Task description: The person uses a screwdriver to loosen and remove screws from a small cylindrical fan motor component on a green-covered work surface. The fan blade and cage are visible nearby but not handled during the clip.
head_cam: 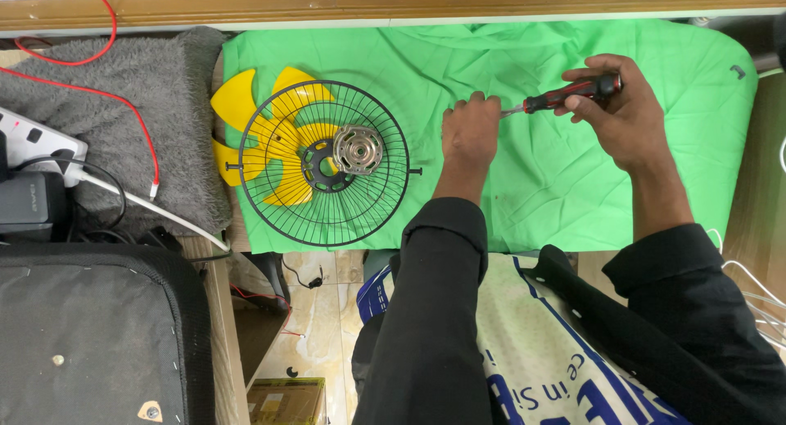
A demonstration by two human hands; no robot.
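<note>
Green cloth (573,187) on the table, both hands over it, screwdriver in play.
Right hand (618,114) grips the red-and-black screwdriver (565,96) by its handle, shaft pointing left to the left hand (471,130). Left hand is clenched, knuckles up, tip touching it; can't tell what's inside the fist. Black wire fan guard (323,165) lies flat at the cloth's left end, well apart from the hands, with a yellow fan blade (246,106) under it and a metal motor part (358,149) at its centre. Grey fuzzy mat (147,106) further left.
</note>
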